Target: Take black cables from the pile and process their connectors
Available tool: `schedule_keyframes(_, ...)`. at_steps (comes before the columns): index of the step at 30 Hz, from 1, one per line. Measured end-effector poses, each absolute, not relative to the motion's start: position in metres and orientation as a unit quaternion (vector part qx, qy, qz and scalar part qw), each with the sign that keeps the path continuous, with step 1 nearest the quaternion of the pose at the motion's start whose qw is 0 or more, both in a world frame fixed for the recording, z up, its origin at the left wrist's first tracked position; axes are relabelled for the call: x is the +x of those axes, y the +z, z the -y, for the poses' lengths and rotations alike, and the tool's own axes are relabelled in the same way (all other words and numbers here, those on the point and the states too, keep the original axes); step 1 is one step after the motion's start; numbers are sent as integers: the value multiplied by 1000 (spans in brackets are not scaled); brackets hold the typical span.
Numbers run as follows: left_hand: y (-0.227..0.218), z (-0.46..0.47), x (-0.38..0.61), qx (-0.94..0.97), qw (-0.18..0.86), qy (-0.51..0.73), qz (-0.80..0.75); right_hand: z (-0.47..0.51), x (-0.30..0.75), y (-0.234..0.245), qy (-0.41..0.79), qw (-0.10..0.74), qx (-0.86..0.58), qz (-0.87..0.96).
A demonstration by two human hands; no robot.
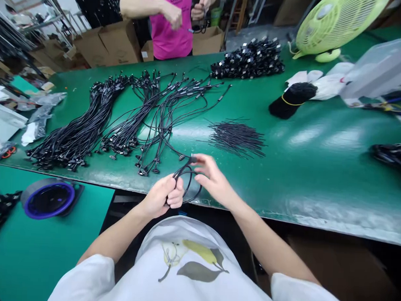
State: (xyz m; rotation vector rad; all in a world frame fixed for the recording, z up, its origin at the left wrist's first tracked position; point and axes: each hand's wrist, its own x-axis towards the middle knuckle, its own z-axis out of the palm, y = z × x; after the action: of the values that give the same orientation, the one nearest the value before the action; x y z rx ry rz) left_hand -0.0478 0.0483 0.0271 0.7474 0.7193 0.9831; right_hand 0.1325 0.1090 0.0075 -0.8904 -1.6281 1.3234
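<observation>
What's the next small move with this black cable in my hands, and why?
I'd probably draw the loop of black cable straight with your right hand, pulling from its connector end, while your left hand keeps its grip. Left looped, it could snag the cables laid out just ahead on the green bench.

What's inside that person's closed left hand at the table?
A loop of black cable enters the left hand; the stretch gripped inside it is covered and cannot be seen.

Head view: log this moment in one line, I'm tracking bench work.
left hand: grips black cable | right hand: touches its end | nearby: cable bundles
</observation>
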Motion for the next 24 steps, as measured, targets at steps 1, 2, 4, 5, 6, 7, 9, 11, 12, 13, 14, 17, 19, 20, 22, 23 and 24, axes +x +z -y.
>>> schedule_keyframes(1, 26, -50, -47, 321, 757, 462, -332, -107, 126, 2, 600, 418, -343, 589)
schedule_keyframes(2, 25, -50, -46, 313, 755, 467, -339, -104, 121, -3, 661, 418, -335, 526)
schedule_keyframes(4, 18, -48, -45, 321, 741, 465, -364, -99, 113, -6, 732, 433, -334, 406)
schedule_keyframes(5, 13, -46, -44, 325, 732, 463, -380, -98, 111, -6, 752, 443, -332, 358)
schedule_keyframes(6, 8, -44, -43, 326, 722, 462, -399, -97, 110, -5, 769, 447, -324, 323)
schedule_keyframes(7, 3, -41, -41, 322, 711, 465, -418, -96, 108, -3, 785, 445, -313, 297)
schedule_keyframes(9, -6, -37, -38, 318, 688, 477, -445, -92, 104, 3, 801, 445, -295, 269)
schedule_keyframes(11, -13, -35, -36, 354, 663, 475, -459, -85, 98, 7, 790, 465, -296, 270)
schedule_keyframes(12, -15, -35, -36, 385, 648, 465, -465, -81, 95, 8, 776, 478, -303, 279)
schedule_keyframes(13, -16, -35, -37, 419, 631, 450, -473, -77, 93, 9, 762, 486, -312, 292)
schedule_keyframes(14, -15, -36, -39, 452, 615, 430, -482, -73, 91, 9, 751, 490, -319, 308)
schedule_keyframes(17, -13, -40, -48, 523, 595, 360, -494, -67, 90, 6, 720, 484, -331, 370)
schedule_keyframes(19, -12, -42, -53, 557, 607, 319, -468, -67, 90, 2, 709, 471, -339, 400)
schedule_keyframes(20, -13, -42, -54, 571, 613, 304, -454, -68, 90, 0, 710, 462, -345, 405)
schedule_keyframes(22, -17, -42, -54, 577, 621, 298, -440, -70, 88, -2, 725, 443, -349, 397)
schedule_keyframes(23, -19, -42, -53, 563, 628, 305, -442, -72, 86, -2, 734, 442, -342, 387)
schedule_keyframes(24, -20, -41, -50, 534, 644, 317, -447, -73, 85, -1, 740, 449, -334, 375)
